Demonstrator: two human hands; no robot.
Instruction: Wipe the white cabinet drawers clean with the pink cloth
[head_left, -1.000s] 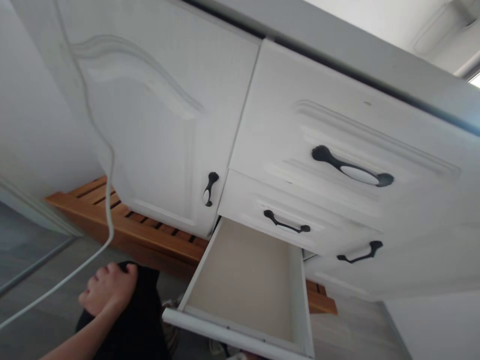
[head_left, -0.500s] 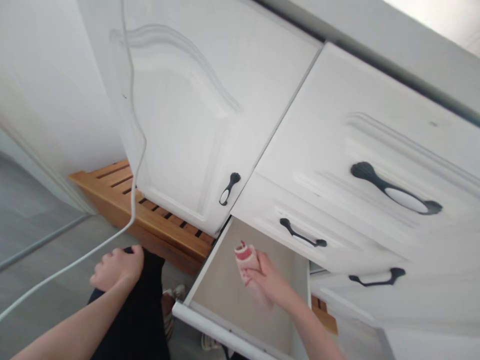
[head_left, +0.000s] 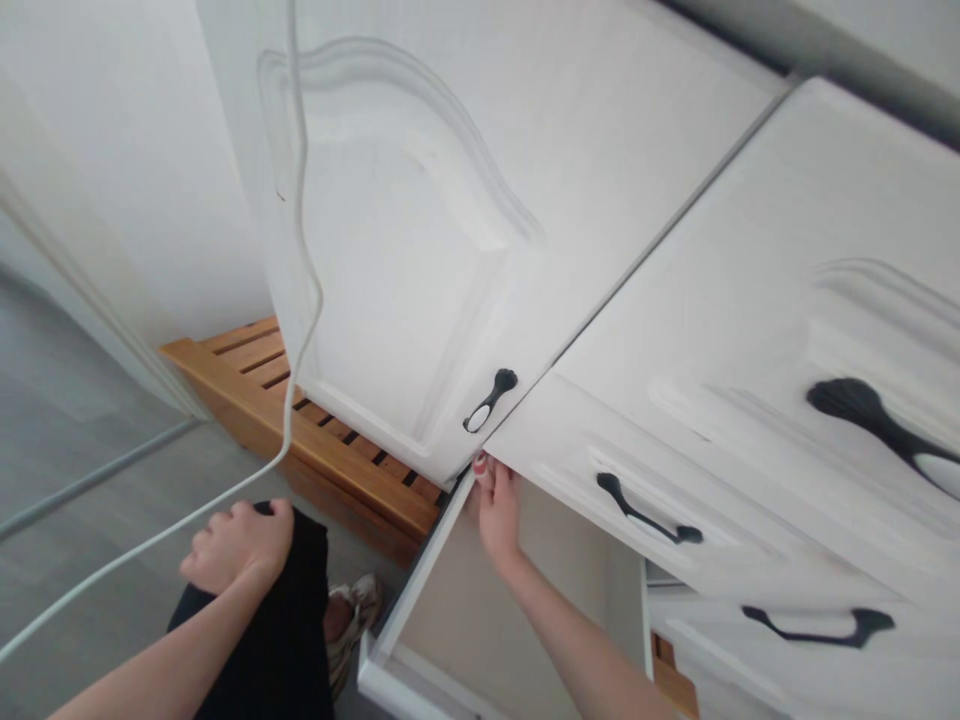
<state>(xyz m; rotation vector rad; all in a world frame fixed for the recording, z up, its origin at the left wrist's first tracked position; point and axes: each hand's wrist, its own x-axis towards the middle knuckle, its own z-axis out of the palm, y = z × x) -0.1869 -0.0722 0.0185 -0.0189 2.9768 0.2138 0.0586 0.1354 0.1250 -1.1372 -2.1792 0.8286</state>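
White drawer (head_left: 510, 590) open; right hand (head_left: 496, 505) now deep at its back corner.
Roll held half a second ago no longer visible, grip unclear; left hand (head_left: 238, 545) still fisted on black cloth (head_left: 277, 620) beside drawer.

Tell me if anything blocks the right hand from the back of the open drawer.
Nothing visible does. The right hand already reaches deep into the open drawer, up by its back left corner under the drawer front above.

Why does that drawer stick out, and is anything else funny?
The bottom drawer is pulled open while the others are shut; the right hand reaches into its back corner. A white cord dangles loose across the cupboard door. Nothing looks broken or spilled.
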